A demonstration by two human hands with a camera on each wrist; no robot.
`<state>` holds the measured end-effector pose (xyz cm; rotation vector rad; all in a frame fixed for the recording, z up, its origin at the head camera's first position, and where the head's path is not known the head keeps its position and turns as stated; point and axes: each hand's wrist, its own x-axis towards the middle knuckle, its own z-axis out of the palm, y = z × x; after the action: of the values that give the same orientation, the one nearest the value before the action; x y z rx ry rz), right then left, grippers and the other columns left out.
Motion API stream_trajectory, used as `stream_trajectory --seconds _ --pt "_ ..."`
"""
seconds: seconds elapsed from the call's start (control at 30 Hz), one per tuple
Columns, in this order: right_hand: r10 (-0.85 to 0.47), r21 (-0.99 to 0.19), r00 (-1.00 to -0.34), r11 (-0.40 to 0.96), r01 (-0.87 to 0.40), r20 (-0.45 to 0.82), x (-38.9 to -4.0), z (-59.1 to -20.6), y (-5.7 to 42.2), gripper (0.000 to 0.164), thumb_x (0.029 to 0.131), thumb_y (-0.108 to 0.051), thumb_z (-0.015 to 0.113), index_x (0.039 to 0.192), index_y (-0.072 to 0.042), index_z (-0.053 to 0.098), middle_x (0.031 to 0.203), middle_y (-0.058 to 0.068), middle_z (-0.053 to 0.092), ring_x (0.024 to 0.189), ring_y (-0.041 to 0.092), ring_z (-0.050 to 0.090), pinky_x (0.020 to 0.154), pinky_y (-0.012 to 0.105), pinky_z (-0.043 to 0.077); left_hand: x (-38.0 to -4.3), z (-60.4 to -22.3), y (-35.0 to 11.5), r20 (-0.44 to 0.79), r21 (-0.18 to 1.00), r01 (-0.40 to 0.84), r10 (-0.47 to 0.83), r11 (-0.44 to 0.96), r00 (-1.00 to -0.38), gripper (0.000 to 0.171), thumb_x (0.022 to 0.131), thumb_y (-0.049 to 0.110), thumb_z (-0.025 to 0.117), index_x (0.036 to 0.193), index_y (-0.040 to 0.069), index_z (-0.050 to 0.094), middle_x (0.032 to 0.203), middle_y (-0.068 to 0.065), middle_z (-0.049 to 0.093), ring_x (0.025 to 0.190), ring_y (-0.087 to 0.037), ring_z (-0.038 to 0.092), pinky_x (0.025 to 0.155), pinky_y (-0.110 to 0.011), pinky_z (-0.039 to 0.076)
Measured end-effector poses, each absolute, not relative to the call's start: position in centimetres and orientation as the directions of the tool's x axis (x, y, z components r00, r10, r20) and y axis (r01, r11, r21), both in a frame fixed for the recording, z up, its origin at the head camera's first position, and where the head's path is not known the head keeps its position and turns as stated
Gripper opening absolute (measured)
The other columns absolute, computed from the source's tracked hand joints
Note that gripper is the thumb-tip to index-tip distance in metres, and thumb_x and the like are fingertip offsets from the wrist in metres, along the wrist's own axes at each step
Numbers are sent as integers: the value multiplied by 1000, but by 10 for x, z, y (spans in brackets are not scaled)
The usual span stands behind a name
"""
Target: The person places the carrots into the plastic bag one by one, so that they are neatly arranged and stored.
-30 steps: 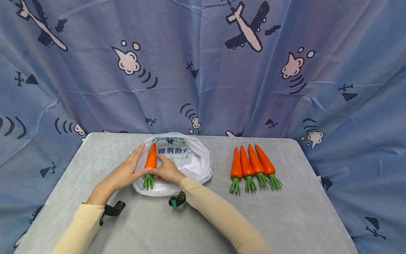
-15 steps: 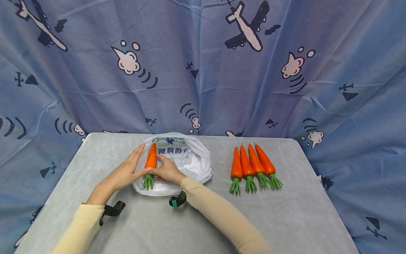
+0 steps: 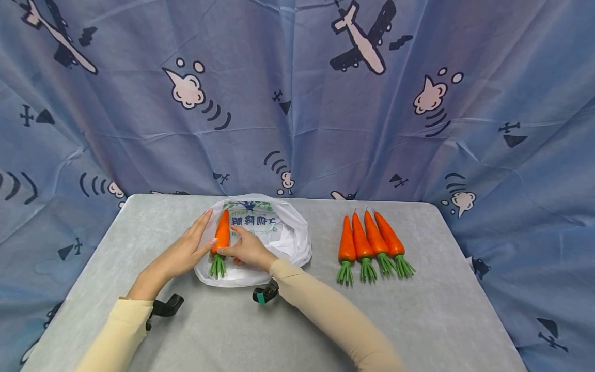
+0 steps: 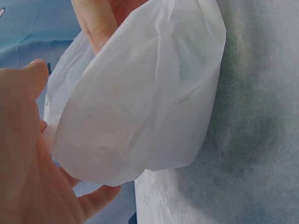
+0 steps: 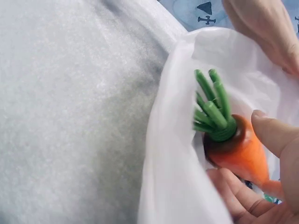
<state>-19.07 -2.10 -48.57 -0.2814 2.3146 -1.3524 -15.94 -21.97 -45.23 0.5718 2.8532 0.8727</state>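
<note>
An orange carrot with green stem stubs point(image 3: 222, 235) stands aslant in the white plastic bag point(image 3: 294, 227), stems toward the person. My right hand point(image 3: 251, 252) holds the carrot inside the bag; in the right wrist view its thumb point(image 5: 273, 133) lies along one side and curled fingers point(image 5: 238, 191) lie under the other. My left hand point(image 3: 186, 248) rests against the bag's left side, fingers straight, thumb near the carrot. In the left wrist view the bag point(image 4: 140, 107) hides parts of the left fingers.
Several more carrots point(image 3: 372, 240) lie side by side on the grey table point(image 3: 432, 299), right of the bag. A blue curtain with aeroplane prints point(image 3: 297, 103) hangs behind the table. The bag stands near the table's back edge.
My right hand has shifted slightly right, and its thumb has drawn apart from the left thumb. The left thumb has lifted a little. Carrot and bag have stayed in place.
</note>
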Motion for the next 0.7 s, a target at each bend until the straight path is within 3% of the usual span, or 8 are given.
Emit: stream_trajectory --seconds 0.37,0.53,0.7 --pt "-404 -854 -876 520 18 -264 -186 -465 -3 83 85 -40 76 154 -17 36 79 10 68 64 22 66 56 22 49 -161 -451 -221 -12 552 310 379 774 -926 75 106 40 42 161 16 -2 168 -18 7 151 -46 17 119 -67 20" --pt "-423 -860 -881 509 -35 -214 -183 -456 8 80 86 -35 77 153 -16 37 84 15 70 72 33 70 54 22 50 -161 -450 -221 -4 554 312 378 772 -926 76 105 41 43 161 16 -1 167 -19 8 151 -46 17 119 -66 20" --pt "-439 -875 -880 481 -59 -183 -179 -447 20 79 87 -32 76 153 -17 37 80 9 67 79 41 71 56 25 53 -161 -451 -220 21 551 330 383 766 -923 76 105 41 44 161 16 -1 167 -19 7 151 -45 16 120 -65 19"
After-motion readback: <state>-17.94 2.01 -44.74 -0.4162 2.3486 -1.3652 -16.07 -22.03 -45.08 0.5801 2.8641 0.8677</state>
